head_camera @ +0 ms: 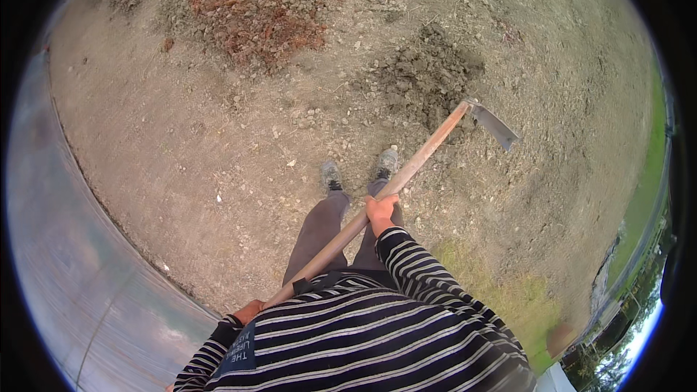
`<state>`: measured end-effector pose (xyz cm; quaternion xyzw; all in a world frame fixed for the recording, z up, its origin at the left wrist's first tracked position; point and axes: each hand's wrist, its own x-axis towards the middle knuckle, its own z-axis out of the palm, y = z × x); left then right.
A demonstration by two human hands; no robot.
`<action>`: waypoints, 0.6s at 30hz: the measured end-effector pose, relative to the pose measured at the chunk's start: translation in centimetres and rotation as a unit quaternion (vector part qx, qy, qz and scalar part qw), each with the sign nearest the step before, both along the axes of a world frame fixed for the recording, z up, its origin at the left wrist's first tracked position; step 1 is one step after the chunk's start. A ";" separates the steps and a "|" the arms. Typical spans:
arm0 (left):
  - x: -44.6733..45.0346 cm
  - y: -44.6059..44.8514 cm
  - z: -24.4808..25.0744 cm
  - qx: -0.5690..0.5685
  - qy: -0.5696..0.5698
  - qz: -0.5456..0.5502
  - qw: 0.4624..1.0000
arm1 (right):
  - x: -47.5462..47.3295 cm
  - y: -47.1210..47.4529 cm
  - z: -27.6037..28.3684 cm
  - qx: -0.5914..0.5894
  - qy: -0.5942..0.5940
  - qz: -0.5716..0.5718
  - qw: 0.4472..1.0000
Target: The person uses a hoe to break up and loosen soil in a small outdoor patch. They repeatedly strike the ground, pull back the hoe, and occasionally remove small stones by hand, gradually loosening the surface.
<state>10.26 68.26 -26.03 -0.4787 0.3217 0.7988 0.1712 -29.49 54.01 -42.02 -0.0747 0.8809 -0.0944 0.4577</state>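
A hoe with a long wooden handle slants across the front of my body, from lower left to upper right. My right hand grips the shaft around its middle, just past my knees. Low on the left, my left hand is closed around the handle's butt end, partly hidden by the striped sweater. At the far end the flat metal hoe blade is held above the ground, angled down to the right. Behind it lies a patch of dark, loosened soil clods.
A heap of reddish-brown crumbly material spreads over the ground at upper left. Plastic sheeting curves along the left side. My shoes stand on dry, stony soil. Grass grows at lower right.
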 end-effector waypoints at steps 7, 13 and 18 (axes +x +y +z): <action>-3.9 1.7 1.9 -0.214 -0.250 -0.259 0.908 | -2.8 0.7 0.4 -0.177 -0.230 -0.423 0.858; -10.4 -6.1 0.4 -0.349 -0.233 -0.248 0.873 | -8.7 -5.2 8.9 -0.353 -0.154 -0.385 0.839; -11.5 -6.4 -1.4 -0.344 -0.207 -0.183 0.897 | -9.6 -5.9 8.1 -0.401 -0.036 -0.255 0.879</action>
